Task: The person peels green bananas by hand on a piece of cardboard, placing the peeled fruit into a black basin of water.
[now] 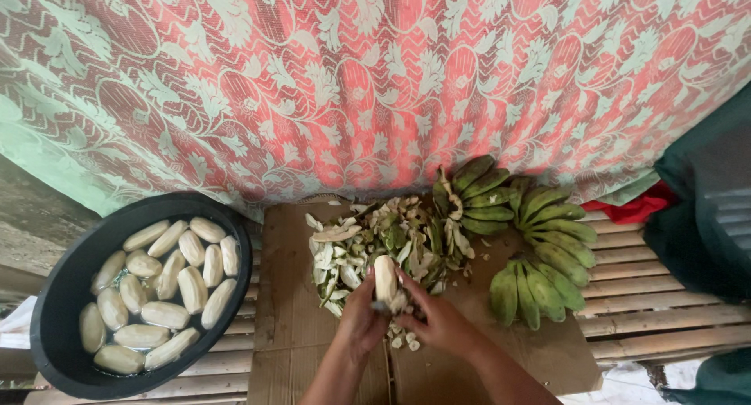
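Hands (pixel 403 315) gripping peeled banana (pixel 385 277), peels (pixel 368 241) behind

Patterned cloth (pixel 375 84) behind — red rag (pixel 637 209), slatted bench (pixel 649 295).

Both hands (pixel 399 315) gripping peeled banana (pixel 385 277) (pale), peels (pixel 383 237) behind

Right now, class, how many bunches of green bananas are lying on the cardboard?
3. One bunch lies at the back by the peel pile, a second to its right, a third nearest the front. Peels may hide more.
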